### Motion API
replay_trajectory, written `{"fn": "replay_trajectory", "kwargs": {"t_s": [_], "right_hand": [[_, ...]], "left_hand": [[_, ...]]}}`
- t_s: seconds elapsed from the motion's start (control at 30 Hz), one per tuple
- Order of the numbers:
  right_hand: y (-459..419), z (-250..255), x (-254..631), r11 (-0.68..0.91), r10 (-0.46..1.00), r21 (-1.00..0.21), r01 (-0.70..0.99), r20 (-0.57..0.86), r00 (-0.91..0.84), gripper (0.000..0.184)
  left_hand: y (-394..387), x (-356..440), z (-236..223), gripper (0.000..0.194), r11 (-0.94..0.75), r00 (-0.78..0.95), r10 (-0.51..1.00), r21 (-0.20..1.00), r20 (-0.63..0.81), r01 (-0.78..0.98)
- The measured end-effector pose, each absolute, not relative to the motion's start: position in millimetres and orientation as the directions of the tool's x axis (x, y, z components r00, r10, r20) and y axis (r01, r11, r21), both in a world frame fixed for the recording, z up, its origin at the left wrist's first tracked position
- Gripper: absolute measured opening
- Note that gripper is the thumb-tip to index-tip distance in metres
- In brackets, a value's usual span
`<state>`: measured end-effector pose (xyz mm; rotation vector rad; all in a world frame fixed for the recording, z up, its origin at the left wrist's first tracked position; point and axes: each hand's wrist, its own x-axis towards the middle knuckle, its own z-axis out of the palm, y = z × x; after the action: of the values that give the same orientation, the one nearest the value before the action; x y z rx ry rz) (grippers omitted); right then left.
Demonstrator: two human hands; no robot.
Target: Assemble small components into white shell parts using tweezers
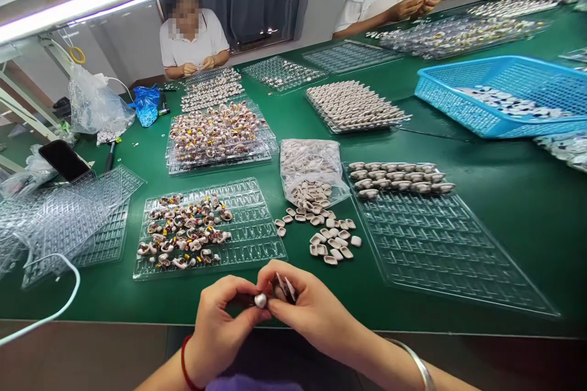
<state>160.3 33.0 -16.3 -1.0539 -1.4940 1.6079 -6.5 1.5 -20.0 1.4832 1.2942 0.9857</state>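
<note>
Close to the table's front edge, my left hand (229, 317) pinches a small whitish earbud part (260, 300) between thumb and fingertips. My right hand (300, 302) meets it there, its thumb and forefinger closed on the same part. Tucked in the right hand's curled fingers is a pair of tweezers (287, 287), with two pale pointed tips showing. Beyond the left hand, a clear tray (254, 238) holds rows of earbud parts (188, 226) with yellow and dark bits. Loose beige shells (332, 238) lie past my right hand, spilling from a plastic bag (312, 159).
At right, a clear tray (440, 250) carries assembled pieces (398, 180) in its far rows. Stacked full trays (220, 134), a shell-filled tray (355, 107) and a blue basket (495, 125) stand farther back. Left are empty trays (77, 226), a phone (64, 159) and a cable (68, 293). Two people sit opposite.
</note>
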Motion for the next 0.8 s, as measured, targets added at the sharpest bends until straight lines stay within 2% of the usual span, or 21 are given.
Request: {"fn": "replay_trajectory", "kwargs": {"t_s": [0.17,0.37,0.5,0.57,0.63,0.8], "right_hand": [[36.3,-19.2,169.4,0.01,0.896,-0.995,0.103,-0.037,-0.443,0.007],[25.3,-33.8,185.8,0.148,0.868,-0.987,0.06,0.1,-0.487,0.04],[19.5,-40.0,186.0,0.341,0.823,-0.925,0.168,0.208,-0.528,0.047],[20.8,-37.9,185.3,0.462,0.806,-0.845,0.269,0.274,-0.525,0.042],[23.4,-33.6,185.2,0.577,0.781,-0.714,0.397,0.341,-0.523,0.036],[25.8,-21.7,182.8,0.76,0.645,-0.268,0.593,0.424,-0.635,0.036]], "left_hand": [[13.9,-15.4,-13.2,0.009,0.065,0.21,0.97,0.964,-0.121,0.256],[26.2,-22.6,-18.6,0.012,0.014,0.187,0.977,0.906,-0.102,0.422],[27.3,-21.3,-24.0,0.014,-0.018,0.215,0.971,0.862,-0.106,0.507],[27.1,-20.1,-23.8,0.014,-0.026,0.219,0.97,0.847,-0.108,0.532],[27.3,-19.1,-22.4,0.014,-0.021,0.227,0.966,0.841,-0.122,0.54],[29.6,-17.7,-19.6,0.016,-0.024,0.249,0.958,0.827,-0.142,0.562]]}}
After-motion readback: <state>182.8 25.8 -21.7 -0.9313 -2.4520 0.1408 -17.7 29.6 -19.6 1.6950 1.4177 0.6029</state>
